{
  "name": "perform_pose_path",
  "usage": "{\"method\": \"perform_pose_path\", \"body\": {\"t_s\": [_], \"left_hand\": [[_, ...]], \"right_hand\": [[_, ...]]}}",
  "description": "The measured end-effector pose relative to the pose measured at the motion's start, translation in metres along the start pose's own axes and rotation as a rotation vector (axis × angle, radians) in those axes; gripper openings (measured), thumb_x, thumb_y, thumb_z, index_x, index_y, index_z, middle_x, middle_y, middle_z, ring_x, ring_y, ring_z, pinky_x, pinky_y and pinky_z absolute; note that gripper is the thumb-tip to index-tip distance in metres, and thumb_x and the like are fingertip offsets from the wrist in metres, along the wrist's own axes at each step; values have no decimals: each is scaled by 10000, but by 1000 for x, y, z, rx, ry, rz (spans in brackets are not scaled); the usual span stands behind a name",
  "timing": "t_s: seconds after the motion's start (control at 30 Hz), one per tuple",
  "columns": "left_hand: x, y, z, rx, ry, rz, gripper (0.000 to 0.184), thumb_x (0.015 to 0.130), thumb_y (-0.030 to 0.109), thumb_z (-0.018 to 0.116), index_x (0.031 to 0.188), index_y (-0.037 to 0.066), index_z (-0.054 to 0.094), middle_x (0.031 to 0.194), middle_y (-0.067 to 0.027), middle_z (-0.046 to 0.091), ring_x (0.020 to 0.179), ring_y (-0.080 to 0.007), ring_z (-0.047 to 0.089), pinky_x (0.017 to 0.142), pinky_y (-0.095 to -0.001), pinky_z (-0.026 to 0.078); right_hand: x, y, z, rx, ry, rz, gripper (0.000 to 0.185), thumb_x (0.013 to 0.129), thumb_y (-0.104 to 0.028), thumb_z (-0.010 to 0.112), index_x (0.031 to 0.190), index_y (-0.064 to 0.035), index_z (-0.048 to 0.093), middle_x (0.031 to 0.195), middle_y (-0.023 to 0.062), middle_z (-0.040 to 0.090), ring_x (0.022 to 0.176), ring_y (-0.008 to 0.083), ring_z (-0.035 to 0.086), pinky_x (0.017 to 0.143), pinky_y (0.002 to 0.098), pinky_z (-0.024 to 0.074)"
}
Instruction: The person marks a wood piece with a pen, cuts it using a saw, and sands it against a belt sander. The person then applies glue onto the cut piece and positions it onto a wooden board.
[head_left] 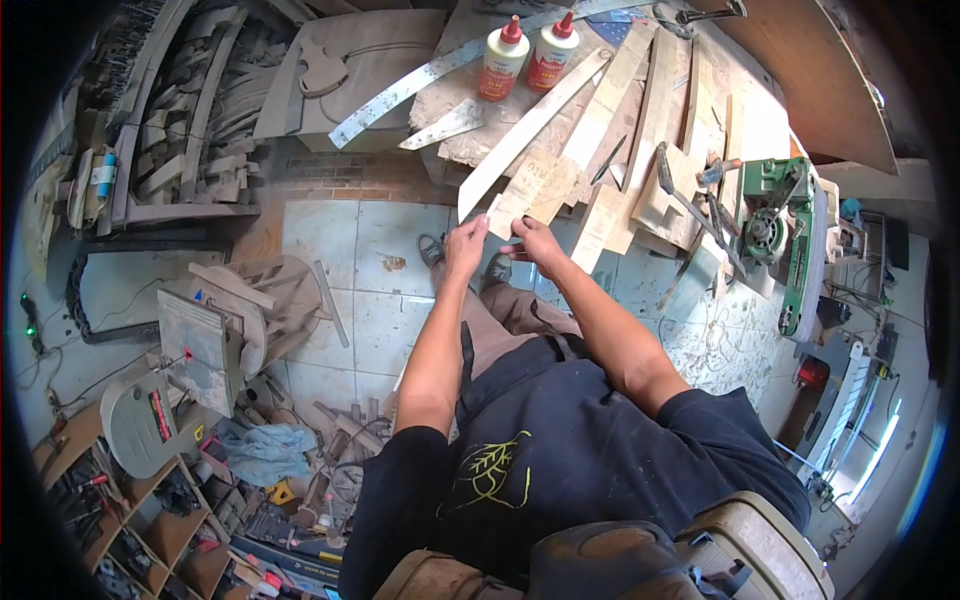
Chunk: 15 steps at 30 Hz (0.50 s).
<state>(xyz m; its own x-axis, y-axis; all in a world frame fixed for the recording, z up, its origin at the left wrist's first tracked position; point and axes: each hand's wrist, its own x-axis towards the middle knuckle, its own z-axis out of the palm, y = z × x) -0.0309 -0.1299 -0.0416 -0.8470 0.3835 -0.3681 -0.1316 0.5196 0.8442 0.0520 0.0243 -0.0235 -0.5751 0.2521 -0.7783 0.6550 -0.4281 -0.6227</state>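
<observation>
My left hand point(466, 248) pinches the near left corner of a short pale wooden board point(524, 184) with pencil-like writing on it. At the same near end, on its right side, my right hand point(538, 246) has its fingers closed on the board. Just left of it, a long narrow wooden strip point(540, 130) slants from the bench down towards my left hand. Another light board point(610, 100) runs back along the right. My fingertips partly hide the held board's end.
Two glue bottles with red caps, one left point(503, 62) and one right point(552, 55), stand on the workbench point(465, 150). Clamps point(690, 200) and a green belt sander point(780, 235) are at the right. A band saw point(150, 415) and wood scraps lie left.
</observation>
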Motion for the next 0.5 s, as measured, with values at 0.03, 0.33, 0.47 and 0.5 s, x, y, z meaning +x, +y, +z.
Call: {"method": "perform_pose_path", "body": {"t_s": [0.03, 0.33, 0.47, 0.5], "left_hand": [[0, 0, 0, -7, 1, 3, 549, 957, 533, 588, 1202, 61, 721, 1110, -230, 718, 1091, -387, 677, 952, -420, 506], [-1, 3, -1, 10, -5, -25, 544, 953, 536, 591, 1194, 67, 727, 1110, -233, 716, 1084, -390, 678, 945, -423, 508], [-1, 2, -1, -3, 5, -20, 536, 954, 536, 589, 1193, 77, 730, 1108, -233, 716, 1077, -392, 679, 939, -426, 510], [-2, 3, -1, 2, 5, -24, 534, 954, 535, 589, 1192, 78, 730, 1107, -233, 717, 1075, -392, 680, 938, -426, 510]], "right_hand": [[0, 0, 0, -1, -2, 0, 460, 1054, -339, 494, 1306, 46, 512, 1237, 157, 614, 830, 219, 728, 675, 330, 573], [0, 0, 0, -15, 3, 0, 470, 1052, -349, 496, 1307, 46, 516, 1216, 150, 621, 827, 219, 728, 677, 332, 575], [0, -1, 0, -13, -5, 18, 453, 1054, -350, 492, 1306, 26, 515, 1230, 136, 607, 844, 219, 721, 707, 340, 569], [0, -2, 0, -15, -8, 32, 429, 1058, -350, 487, 1297, 6, 521, 1244, 122, 596, 863, 219, 714, 735, 349, 564]]}}
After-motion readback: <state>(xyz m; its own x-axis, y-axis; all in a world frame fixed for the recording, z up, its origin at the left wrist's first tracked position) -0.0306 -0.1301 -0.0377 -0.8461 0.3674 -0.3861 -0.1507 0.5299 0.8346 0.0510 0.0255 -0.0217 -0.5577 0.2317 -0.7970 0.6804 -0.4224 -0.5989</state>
